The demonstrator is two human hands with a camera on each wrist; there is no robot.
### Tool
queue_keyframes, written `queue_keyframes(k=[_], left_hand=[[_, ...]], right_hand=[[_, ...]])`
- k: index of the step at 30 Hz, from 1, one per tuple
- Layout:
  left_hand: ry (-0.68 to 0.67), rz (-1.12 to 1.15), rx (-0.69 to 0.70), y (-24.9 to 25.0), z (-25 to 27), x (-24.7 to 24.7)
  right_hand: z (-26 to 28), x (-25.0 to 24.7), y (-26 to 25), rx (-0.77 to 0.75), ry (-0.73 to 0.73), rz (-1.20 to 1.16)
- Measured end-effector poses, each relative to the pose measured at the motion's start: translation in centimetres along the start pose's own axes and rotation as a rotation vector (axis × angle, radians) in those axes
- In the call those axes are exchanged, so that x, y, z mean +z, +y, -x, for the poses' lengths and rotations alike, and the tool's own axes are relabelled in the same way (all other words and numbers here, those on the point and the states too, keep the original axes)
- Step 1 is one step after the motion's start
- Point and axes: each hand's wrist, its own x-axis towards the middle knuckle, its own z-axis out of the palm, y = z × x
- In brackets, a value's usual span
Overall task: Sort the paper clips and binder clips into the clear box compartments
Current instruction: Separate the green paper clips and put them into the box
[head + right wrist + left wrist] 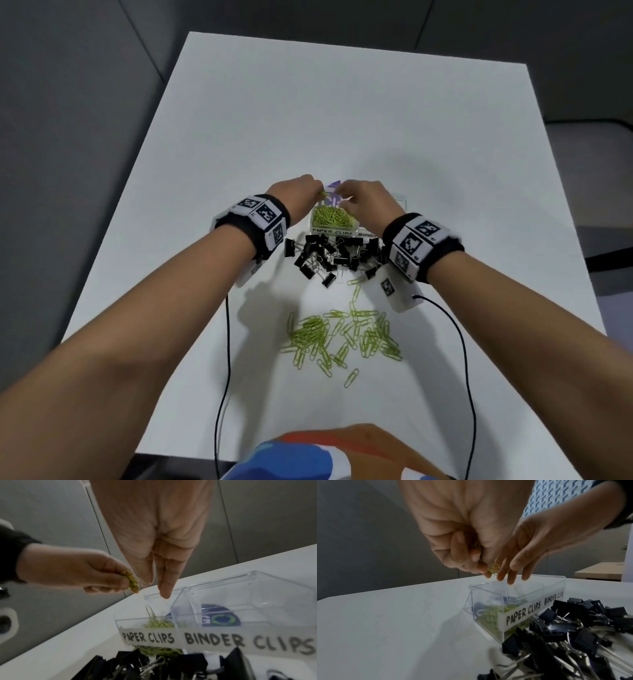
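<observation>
1. Over the far part of a white counter (428, 144), both hands meet above a clear box (489, 595) with two compartments, labelled "PAPER CLIPS" on the left and "BINDER CLIPS" on the right.
2. The left hand (298, 192) is curled around a small bunch of green paper clips (132, 582), pinched at its fingertips directly above the paper clip compartment, probably so they fall into the right section.
3. The right hand (368, 202) holds nothing; its fingers point straight down beside the bunch, near the box's back edge. It may be there to tease clips loose or guide them in, though that is a guess.
4. The paper clip compartment already holds a loose tangle of thin, yellow-green wire clips. The binder clip compartment appears empty, with only a blue printed sticker showing through its floor.
5. A pile of black binder clips (334, 255), with folded silver wire handles, lies on the counter, touching the front of the box. None appears sorted yet.
6. Nearer the person, many more green paper clips (342, 337) lie scattered flat on the counter, well apart from the box, so this sorting looks partly done.
</observation>
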Motion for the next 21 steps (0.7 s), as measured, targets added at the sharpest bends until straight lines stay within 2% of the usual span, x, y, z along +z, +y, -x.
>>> queue_keyframes(k=[2, 4, 9, 12, 16, 21], left_hand=[[-0.017, -0.016, 0.028, 0.6, -0.4, 0.2], [-0.03, -0.033, 0.064, 1.5, -0.9, 0.3], [-0.056, -0.031, 0.145, 2.7, -1.2, 1.1], [-0.018, -0.069, 0.173, 2.8, -0.7, 1.4], [0.102, -0.052, 0.213, 3.5, 1.5, 1.6], [-0.03, -0.108, 0.338, 4.2, 6.3, 5.3]], right_hand=[[1.5, -0.8, 0.4, -0.014, 0.067, 0.006], [3.7, -1.0, 1.1, -0.066, 0.064, 0.019], [9.5, 1.5, 3.7, -0.189, -0.205, 0.189], [11.3, 3.5, 4.4, -0.207, -0.246, 0.223], [12.2, 5.4, 4.5, -0.212, -0.228, 0.285], [12.6, 6.8, 5.1, -0.281, -0.215, 0.441]])
